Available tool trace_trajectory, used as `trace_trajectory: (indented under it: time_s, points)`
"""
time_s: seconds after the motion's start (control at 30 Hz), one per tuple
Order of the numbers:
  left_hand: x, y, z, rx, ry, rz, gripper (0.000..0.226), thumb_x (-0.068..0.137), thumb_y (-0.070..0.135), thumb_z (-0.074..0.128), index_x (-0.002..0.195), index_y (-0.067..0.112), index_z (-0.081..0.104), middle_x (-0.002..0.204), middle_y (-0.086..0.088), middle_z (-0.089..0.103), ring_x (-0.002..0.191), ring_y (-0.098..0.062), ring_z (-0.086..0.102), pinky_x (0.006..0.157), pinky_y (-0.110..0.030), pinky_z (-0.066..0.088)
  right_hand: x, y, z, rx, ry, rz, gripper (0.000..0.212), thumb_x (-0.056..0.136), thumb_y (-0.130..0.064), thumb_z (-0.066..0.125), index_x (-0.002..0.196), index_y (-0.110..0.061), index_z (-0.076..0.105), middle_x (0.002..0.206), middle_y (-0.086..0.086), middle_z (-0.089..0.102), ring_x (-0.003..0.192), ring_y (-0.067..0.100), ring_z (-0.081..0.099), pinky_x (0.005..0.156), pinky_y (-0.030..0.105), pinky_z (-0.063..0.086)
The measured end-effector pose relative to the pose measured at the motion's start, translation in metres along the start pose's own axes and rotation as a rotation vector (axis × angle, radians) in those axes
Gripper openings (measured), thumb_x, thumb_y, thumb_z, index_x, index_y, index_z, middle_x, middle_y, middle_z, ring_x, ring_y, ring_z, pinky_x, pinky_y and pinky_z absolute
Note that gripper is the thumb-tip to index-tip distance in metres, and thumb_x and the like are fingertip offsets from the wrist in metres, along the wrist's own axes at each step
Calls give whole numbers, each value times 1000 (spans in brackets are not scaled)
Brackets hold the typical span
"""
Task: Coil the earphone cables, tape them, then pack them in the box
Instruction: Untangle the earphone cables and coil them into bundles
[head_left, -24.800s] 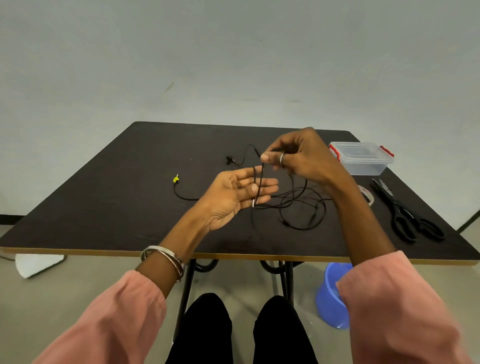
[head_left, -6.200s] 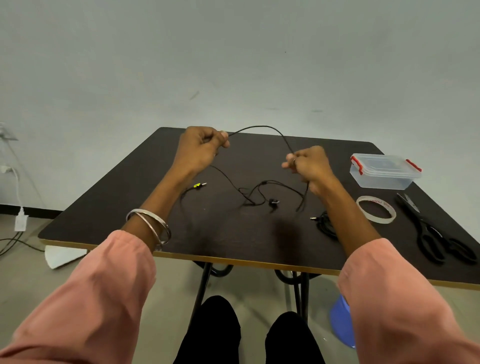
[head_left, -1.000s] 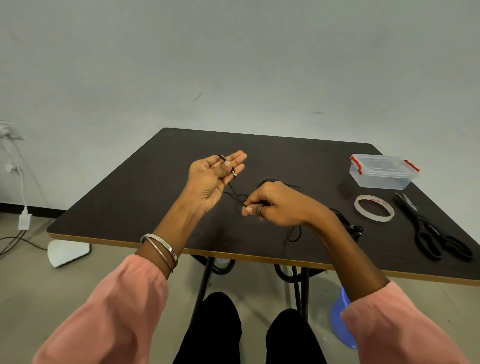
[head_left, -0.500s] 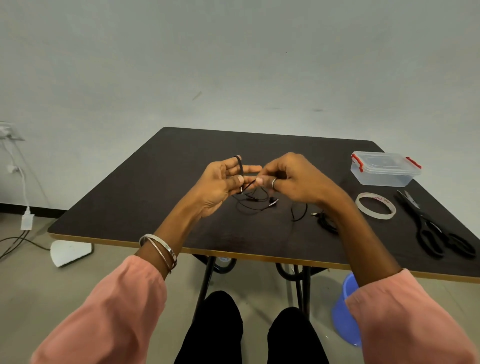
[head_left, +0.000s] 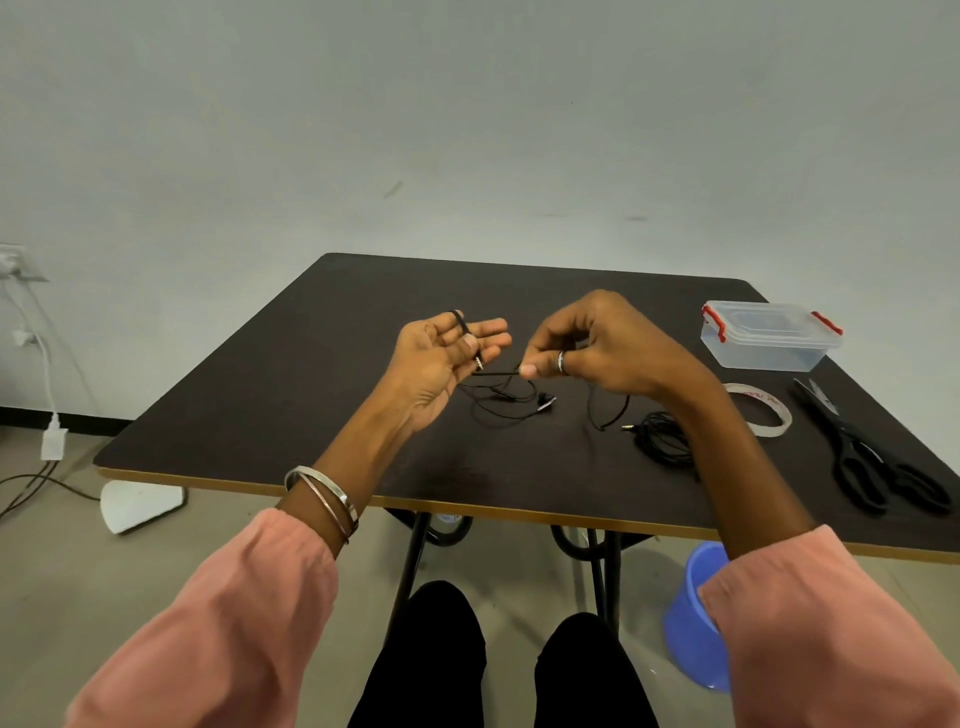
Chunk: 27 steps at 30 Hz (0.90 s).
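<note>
My left hand (head_left: 441, 358) is raised palm-up over the dark table (head_left: 291, 395), with a black earphone cable (head_left: 498, 402) looped over its fingers and the plug end pinned under the thumb. My right hand (head_left: 597, 345) pinches the same cable just to the right, pulled taut between both hands. The rest of this cable, with its earbud, lies loose on the table below. A second earphone cable (head_left: 662, 441) lies coiled beside my right forearm. The clear lidded box (head_left: 766, 338) with red clips stands at the back right, shut.
A roll of clear tape (head_left: 761, 413) lies flat right of my right wrist, with black scissors (head_left: 872, 457) near the right edge. A blue bucket (head_left: 693, 613) stands on the floor under the table's right side. A charger and wires hang at the left wall.
My right hand has moved from low near the table up and to the right, drawing the cable away from my left hand, which holds a loop around its fingers.
</note>
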<state>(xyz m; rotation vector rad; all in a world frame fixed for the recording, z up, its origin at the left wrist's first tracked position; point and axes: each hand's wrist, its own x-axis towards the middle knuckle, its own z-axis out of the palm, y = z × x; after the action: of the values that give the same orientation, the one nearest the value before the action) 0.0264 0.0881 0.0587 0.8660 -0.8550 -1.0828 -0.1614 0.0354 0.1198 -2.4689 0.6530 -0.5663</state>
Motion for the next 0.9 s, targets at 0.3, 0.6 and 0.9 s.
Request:
trace_trajectory:
  time_s: [0.3, 0.6, 0.9]
  points:
    - [-5, 5, -3, 51, -131, -49, 30, 94, -15, 40, 115, 3, 51, 100, -15, 73, 91, -24, 73, 80, -30, 59, 9, 4, 1, 59, 164, -47, 12, 80, -23, 74, 85, -12, 75, 77, 7, 73, 74, 26, 68, 70, 40, 55]
    - [-15, 4, 8, 175, -477, -96, 44, 87, -7, 52, 130, 6, 50, 107, -16, 71, 98, -28, 70, 86, -34, 58, 27, 10, 0, 145, 254, -36, 13, 73, -17, 81, 78, -7, 74, 71, 2, 72, 59, 1, 63, 60, 14, 48]
    - [-13, -3, 4, 30, -456, -85, 44, 83, -4, 56, 127, 1, 54, 93, -10, 73, 77, -19, 72, 68, -24, 58, 32, 50, 29, 553, 384, 98, 5, 84, -9, 69, 79, -11, 72, 64, -1, 67, 57, 15, 52, 47, 19, 40]
